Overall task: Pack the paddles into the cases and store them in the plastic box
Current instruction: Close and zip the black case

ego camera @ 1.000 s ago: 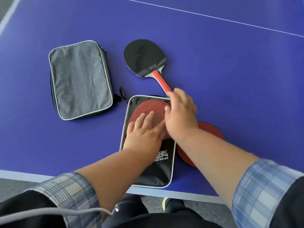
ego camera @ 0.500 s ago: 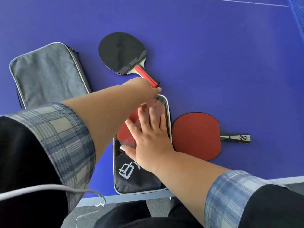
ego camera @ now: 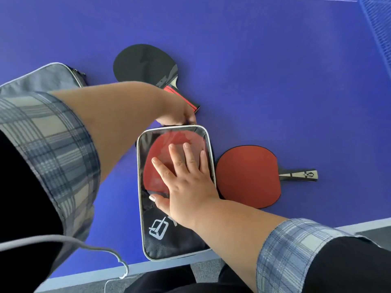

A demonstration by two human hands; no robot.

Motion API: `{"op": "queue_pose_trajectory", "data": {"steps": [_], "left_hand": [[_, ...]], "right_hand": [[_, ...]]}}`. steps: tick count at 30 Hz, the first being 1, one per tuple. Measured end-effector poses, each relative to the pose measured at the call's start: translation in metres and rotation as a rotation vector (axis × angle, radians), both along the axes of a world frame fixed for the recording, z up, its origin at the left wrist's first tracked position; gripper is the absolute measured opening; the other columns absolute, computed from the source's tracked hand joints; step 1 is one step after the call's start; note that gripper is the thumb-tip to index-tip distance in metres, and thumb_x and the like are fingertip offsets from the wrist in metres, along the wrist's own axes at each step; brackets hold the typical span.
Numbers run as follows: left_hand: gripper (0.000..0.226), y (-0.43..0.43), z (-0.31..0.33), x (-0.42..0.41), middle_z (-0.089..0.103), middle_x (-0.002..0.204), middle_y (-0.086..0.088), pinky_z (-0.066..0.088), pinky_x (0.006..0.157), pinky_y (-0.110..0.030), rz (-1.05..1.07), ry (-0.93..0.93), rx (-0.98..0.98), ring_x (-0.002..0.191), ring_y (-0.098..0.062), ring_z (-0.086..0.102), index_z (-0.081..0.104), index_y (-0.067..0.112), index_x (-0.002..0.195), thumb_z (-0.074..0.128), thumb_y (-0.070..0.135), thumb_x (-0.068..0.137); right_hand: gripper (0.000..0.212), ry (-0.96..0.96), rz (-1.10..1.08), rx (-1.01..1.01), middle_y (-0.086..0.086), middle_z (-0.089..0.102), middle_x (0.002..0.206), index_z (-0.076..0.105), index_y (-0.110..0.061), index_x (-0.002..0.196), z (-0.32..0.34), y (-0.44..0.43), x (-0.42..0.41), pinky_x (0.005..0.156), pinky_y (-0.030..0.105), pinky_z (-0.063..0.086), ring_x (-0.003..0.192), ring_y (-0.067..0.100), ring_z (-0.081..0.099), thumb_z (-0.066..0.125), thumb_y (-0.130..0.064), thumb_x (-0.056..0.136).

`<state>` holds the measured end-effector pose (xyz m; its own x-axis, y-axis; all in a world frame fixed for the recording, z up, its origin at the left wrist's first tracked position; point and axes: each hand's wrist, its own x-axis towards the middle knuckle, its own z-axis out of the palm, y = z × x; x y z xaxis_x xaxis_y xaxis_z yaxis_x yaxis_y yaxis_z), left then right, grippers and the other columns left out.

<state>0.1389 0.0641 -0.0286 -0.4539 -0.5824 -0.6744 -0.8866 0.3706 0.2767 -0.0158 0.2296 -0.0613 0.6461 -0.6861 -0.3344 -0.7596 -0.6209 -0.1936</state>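
Right hand (ego camera: 186, 187) flat, fingers spread, pins black case (ego camera: 169, 235) at table (ego camera: 275, 60) near edge, paddle inside. Left hand (ego camera: 179, 115) pinched at far end, likely zipper pull. Two paddles loose: red paddle (ego camera: 247, 176), black paddle (ego camera: 143, 62). Grey case (ego camera: 42, 78) left.

Three paddles (ego camera: 146, 62) (ego camera: 247, 176) (ego camera: 169, 144), two cases (ego camera: 160, 235) (ego camera: 42, 78), two hands (ego camera: 186, 187) (ego camera: 179, 115).

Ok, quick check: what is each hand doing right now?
Left hand: fingers closed at the top edge of the black case; what they pinch is hidden.
Right hand: open, flat on the case.
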Motion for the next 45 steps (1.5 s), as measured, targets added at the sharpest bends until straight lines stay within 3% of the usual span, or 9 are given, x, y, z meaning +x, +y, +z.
{"op": "queue_pose_trajectory", "data": {"steps": [4, 9, 14, 20, 26, 33, 40, 43, 45], "left_hand": [[0.036, 0.005, 0.0, 0.003, 0.055, 0.1, 0.015, 0.046, 0.078, -0.033, -0.021, 0.032, -0.107, 0.094, -0.015, 0.055, 0.066, 0.042, 0.116, 0.05, 0.019, 0.093], [0.022, 0.008, 0.003, 0.009, 0.061, 0.104, 0.012, 0.052, 0.081, -0.04, -0.055, -0.058, -0.182, 0.093, -0.02, 0.059, 0.067, 0.034, 0.106, 0.05, 0.026, 0.093], [0.03, 0.019, 0.001, 0.013, 0.058, 0.111, 0.008, 0.055, 0.074, -0.042, -0.118, -0.166, -0.341, 0.095, -0.024, 0.06, 0.061, 0.03, 0.117, 0.047, 0.014, 0.095], [0.042, 0.04, 0.004, 0.047, 0.054, 0.12, 0.011, 0.054, 0.071, -0.042, -0.039, -0.202, -0.359, 0.099, -0.025, 0.059, 0.055, 0.036, 0.127, 0.048, 0.012, 0.094], [0.024, 0.075, -0.002, 0.081, 0.057, 0.099, 0.013, 0.048, 0.083, -0.037, -0.035, -0.299, -0.455, 0.087, -0.02, 0.06, 0.058, 0.039, 0.107, 0.053, 0.021, 0.093], [0.018, 0.121, -0.007, 0.098, 0.062, 0.097, 0.014, 0.043, 0.09, -0.035, 0.036, -0.281, -0.53, 0.096, -0.016, 0.06, 0.061, 0.037, 0.104, 0.045, 0.029, 0.098], [0.021, 0.154, -0.008, 0.079, 0.051, 0.081, 0.012, 0.038, 0.091, -0.032, 0.216, -0.302, -0.536, 0.095, -0.018, 0.059, 0.06, 0.033, 0.092, 0.055, 0.014, 0.084], [0.028, 0.165, -0.008, 0.068, 0.055, 0.092, 0.009, 0.028, 0.104, -0.035, 0.349, -0.281, -0.506, 0.107, -0.02, 0.055, 0.062, 0.031, 0.102, 0.055, 0.013, 0.082], [0.042, 0.18, -0.012, 0.059, 0.054, 0.122, 0.005, 0.018, 0.114, -0.04, 0.468, -0.238, -0.52, 0.125, -0.023, 0.043, 0.057, 0.029, 0.124, 0.058, 0.016, 0.083]], "right_hand": [[0.08, 0.007, 0.002, 0.002, 0.007, -0.01, 0.169, 0.001, -0.04, 0.159, 0.0, 0.001, 0.0, 0.116, 0.064, -0.014, 0.152, 0.038, -0.019, 0.021, -0.073, 0.088], [0.081, 0.014, 0.01, 0.005, 0.008, -0.011, 0.169, -0.003, -0.04, 0.158, 0.0, 0.001, 0.0, 0.115, 0.065, -0.013, 0.151, 0.037, -0.021, 0.02, -0.074, 0.089], [0.08, 0.007, -0.002, -0.003, 0.008, -0.009, 0.169, 0.001, -0.041, 0.158, -0.001, 0.0, 0.001, 0.116, 0.065, -0.012, 0.152, 0.038, -0.019, 0.021, -0.075, 0.088], [0.08, 0.034, -0.006, -0.033, 0.008, -0.007, 0.169, 0.002, -0.041, 0.158, -0.002, -0.003, 0.002, 0.117, 0.066, -0.007, 0.153, 0.039, -0.014, 0.02, -0.075, 0.088], [0.08, 0.052, -0.014, -0.041, 0.009, -0.005, 0.17, 0.003, -0.04, 0.158, -0.003, 0.002, 0.001, 0.117, 0.067, -0.003, 0.153, 0.039, -0.01, 0.017, -0.074, 0.087], [0.079, 0.081, -0.012, -0.048, 0.007, -0.011, 0.169, -0.005, -0.042, 0.157, -0.004, 0.001, 0.003, 0.118, 0.065, -0.005, 0.152, 0.039, -0.014, 0.015, -0.075, 0.087], [0.081, 0.102, -0.019, -0.048, 0.007, -0.012, 0.169, -0.004, -0.044, 0.156, -0.002, 0.0, 0.005, 0.119, 0.064, -0.006, 0.152, 0.038, -0.015, 0.014, -0.077, 0.085], [0.081, 0.121, -0.023, -0.04, 0.005, -0.016, 0.168, -0.01, -0.045, 0.155, -0.003, -0.001, 0.006, 0.118, 0.063, -0.008, 0.152, 0.037, -0.019, 0.014, -0.078, 0.085], [0.081, 0.147, -0.011, -0.022, 0.005, -0.02, 0.167, -0.013, -0.045, 0.154, -0.003, -0.003, 0.007, 0.118, 0.063, -0.01, 0.151, 0.037, -0.021, 0.016, -0.079, 0.086]]}}
